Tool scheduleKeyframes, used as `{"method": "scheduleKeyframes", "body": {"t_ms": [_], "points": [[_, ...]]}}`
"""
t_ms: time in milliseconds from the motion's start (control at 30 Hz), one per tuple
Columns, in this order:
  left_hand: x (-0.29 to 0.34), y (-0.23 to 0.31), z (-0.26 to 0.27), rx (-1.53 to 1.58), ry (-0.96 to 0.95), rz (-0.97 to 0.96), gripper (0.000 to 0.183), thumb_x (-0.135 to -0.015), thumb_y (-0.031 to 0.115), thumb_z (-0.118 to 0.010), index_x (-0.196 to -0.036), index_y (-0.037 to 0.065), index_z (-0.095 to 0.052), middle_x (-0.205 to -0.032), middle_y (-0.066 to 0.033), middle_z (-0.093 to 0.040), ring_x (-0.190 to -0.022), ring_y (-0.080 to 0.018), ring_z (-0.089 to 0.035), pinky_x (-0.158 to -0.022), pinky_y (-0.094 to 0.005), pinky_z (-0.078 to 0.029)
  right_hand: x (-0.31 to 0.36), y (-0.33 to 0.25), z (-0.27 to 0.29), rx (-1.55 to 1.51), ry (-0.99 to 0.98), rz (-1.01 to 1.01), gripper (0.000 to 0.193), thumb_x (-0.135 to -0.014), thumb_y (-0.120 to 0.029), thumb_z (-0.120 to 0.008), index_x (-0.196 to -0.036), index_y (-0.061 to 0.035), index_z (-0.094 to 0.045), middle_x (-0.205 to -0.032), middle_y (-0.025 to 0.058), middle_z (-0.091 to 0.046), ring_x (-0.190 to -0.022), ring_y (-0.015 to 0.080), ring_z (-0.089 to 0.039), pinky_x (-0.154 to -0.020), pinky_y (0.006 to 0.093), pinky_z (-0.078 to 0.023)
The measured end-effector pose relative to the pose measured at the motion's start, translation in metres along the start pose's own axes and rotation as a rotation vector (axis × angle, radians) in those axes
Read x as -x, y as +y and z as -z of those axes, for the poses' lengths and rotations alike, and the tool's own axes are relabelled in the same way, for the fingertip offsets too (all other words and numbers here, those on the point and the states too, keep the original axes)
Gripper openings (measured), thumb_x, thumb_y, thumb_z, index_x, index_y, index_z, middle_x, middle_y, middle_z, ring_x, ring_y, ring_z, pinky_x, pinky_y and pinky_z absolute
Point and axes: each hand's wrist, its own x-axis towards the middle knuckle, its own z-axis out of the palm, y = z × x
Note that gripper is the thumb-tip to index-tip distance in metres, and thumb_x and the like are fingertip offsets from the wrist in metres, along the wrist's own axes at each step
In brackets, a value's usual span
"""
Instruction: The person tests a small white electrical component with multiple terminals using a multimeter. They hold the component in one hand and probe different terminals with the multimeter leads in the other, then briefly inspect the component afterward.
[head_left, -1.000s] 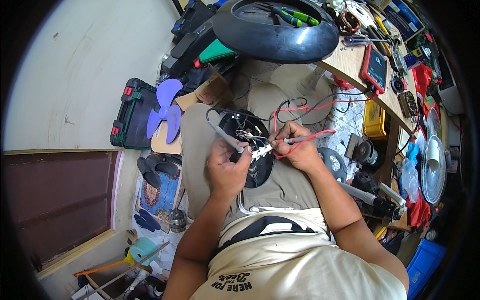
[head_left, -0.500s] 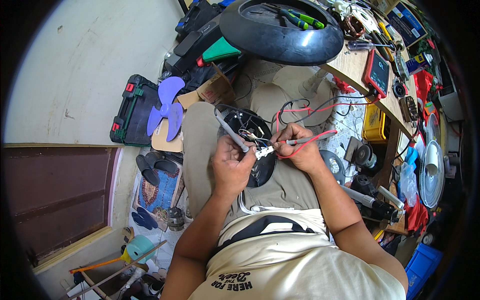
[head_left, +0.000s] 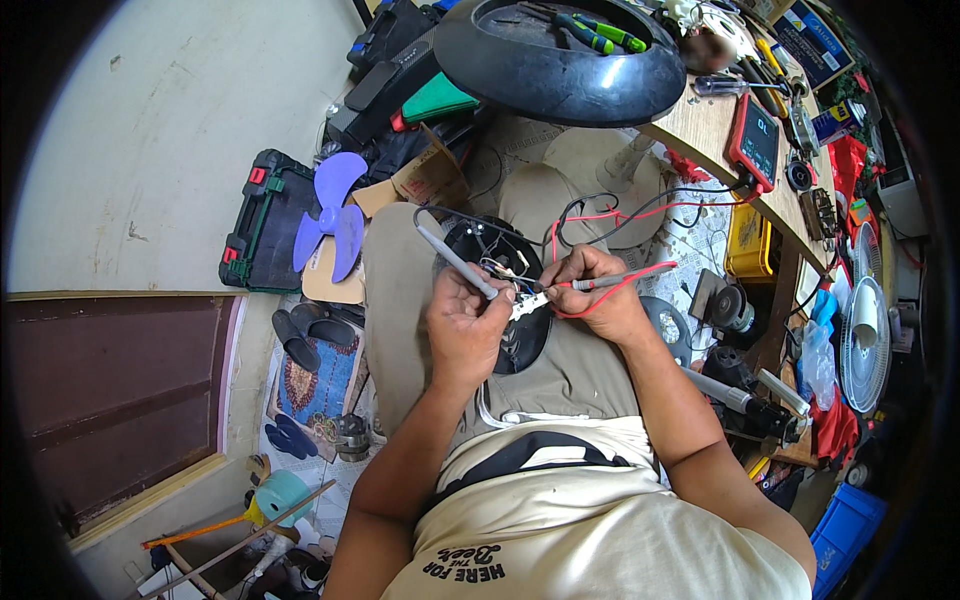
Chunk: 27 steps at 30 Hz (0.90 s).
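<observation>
My left hand [head_left: 462, 325] is closed around a grey test probe [head_left: 448, 252] with a black lead, and its fingertips also touch a small white switch or terminal block [head_left: 528, 306]. My right hand [head_left: 600, 300] pinches a second grey probe [head_left: 612, 280], this one on a red lead [head_left: 650, 266]. Its fingertips meet the white part's right end; whether the probe tips touch metal is hidden. Beneath both hands, a round black housing [head_left: 518, 352] with loose wires rests on my lap. Both leads run to a red-cased multimeter [head_left: 756, 145] at the table's edge.
A large black round base [head_left: 560, 85] holding green-handled pliers [head_left: 600, 38] stands ahead. Tools crowd the wooden table [head_left: 697, 128] at right. A purple fan blade [head_left: 335, 220] and a black toolbox [head_left: 268, 220] lie left; a fan grille [head_left: 866, 365] is far right.
The probe in my left hand has tilted slightly, its rear end shifting left and up. Both hands stay almost in place, still holding the probes at the white part.
</observation>
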Motion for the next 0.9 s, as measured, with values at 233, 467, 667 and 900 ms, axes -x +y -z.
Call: {"method": "scheduleKeyframes", "body": {"t_ms": [233, 467, 667, 900], "points": [[-0.001, -0.001, 0.000, 0.012, -0.003, -0.006, 0.035, -0.093, -0.015, -0.071, -0.118, 0.003, -0.054, -0.105, -0.0076, -0.068, -0.098, -0.0135, -0.070, -0.090, -0.0273, -0.057, 0.000, -0.004, -0.001, -0.020, -0.011, -0.003, 0.018, -0.083, 0.000, -0.078, -0.085, -0.0030, -0.060, -0.101, 0.0129, -0.076, -0.090, 0.0144, -0.068, -0.079, 0.0312, -0.056], [-0.001, -0.001, 0.000, -0.004, -0.004, 0.009, 0.034, -0.093, -0.014, -0.070, -0.117, 0.003, -0.054, -0.104, -0.0067, -0.069, -0.097, -0.0131, -0.070, -0.089, -0.0268, -0.056, 0.002, 0.001, -0.003, -0.045, -0.018, 0.001, 0.020, -0.083, -0.002, -0.078, -0.088, -0.0047, -0.059, -0.101, 0.0107, -0.074, -0.090, 0.0125, -0.065, -0.080, 0.0307, -0.054], [0.011, 0.002, 0.006, -0.221, -0.025, -0.058, 0.039, -0.091, -0.013, -0.073, -0.120, 0.004, -0.053, -0.105, -0.0097, -0.072, -0.100, -0.0166, -0.072, -0.094, -0.0309, -0.058, 0.004, 0.000, -0.002, -0.013, -0.001, -0.007, 0.020, -0.083, -0.005, -0.078, -0.088, -0.0051, -0.058, -0.101, 0.0102, -0.074, -0.089, 0.0121, -0.065, -0.079, 0.0302, -0.054], [0.015, -0.003, 0.012, -0.596, -0.018, -0.365, 0.025, -0.083, 0.002, -0.084, -0.101, 0.007, -0.068, -0.091, -0.0091, -0.075, -0.083, -0.0262, -0.076, -0.075, -0.0376, -0.060, 0.003, -0.002, -0.005, 0.041, 0.024, 0.006, 0.019, -0.083, -0.003, -0.076, -0.088, -0.0047, -0.058, -0.102, 0.0095, -0.074, -0.089, 0.0118, -0.065, -0.079, 0.0303, -0.054]]}}
